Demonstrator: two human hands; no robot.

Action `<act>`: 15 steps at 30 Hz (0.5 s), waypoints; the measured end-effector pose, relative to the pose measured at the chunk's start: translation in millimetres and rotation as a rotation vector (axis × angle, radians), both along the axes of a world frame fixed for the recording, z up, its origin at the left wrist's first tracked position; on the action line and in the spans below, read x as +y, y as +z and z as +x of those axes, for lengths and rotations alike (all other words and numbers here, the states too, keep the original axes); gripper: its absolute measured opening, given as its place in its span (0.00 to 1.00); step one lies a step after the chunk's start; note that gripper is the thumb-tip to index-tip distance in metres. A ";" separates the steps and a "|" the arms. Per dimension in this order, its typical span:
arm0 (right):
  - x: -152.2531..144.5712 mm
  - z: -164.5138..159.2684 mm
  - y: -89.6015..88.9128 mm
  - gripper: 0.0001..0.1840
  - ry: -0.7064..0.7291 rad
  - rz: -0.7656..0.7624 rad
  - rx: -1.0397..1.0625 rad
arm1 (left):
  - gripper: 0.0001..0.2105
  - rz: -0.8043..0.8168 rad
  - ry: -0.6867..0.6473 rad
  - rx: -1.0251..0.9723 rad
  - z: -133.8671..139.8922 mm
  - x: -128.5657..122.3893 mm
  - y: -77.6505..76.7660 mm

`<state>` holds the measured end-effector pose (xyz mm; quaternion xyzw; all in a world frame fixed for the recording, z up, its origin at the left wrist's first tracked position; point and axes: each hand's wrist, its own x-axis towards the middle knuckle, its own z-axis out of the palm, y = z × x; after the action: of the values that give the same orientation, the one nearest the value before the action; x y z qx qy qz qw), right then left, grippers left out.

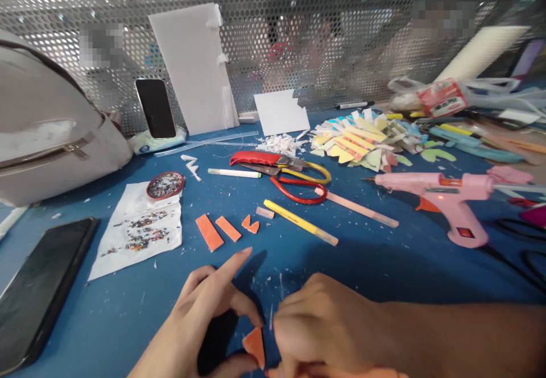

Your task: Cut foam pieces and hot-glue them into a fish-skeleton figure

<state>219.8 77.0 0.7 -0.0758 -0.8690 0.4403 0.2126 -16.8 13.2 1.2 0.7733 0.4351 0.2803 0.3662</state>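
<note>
My left hand (213, 321) pinches a small orange foam-like piece (255, 345) between thumb and a finger, with the index finger stretched out above. Close beside it, my right hand (319, 327) is closed, its fingertips curled down out of sight. Something orange shows under it at the bottom edge, too cut off to name. Beyond my left hand lie two flat orange strips (209, 232) and a small notched orange piece (250, 224). A yellow marker (301, 222) and a pair of red-and-yellow-handled scissors (279, 171) lie farther back.
A pink glue gun (439, 187) trails its cable on the right. Beads lie on a white sheet (128, 224) and in a round red-rimmed dish (165, 186). Paper scraps (362, 139) are heaped behind. At left are a black phone (46, 293) and a backpack (51, 122).
</note>
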 end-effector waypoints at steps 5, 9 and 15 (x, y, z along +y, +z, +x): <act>-2.0 1.3 2.0 0.09 -0.031 -0.050 -0.054 | 0.39 0.017 0.003 -0.003 -0.1 0.6 -1.5; -0.5 1.2 1.6 0.09 0.011 -0.074 -0.046 | 0.38 0.061 0.016 0.007 0.6 1.6 -0.2; -0.8 -0.1 0.9 0.09 -0.027 -0.058 0.004 | 0.38 0.066 0.042 0.059 0.3 -1.5 2.8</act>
<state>219.7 76.2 1.7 -0.0925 -0.8545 0.4624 0.2179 -16.5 11.8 3.9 0.7836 0.4524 0.2793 0.3215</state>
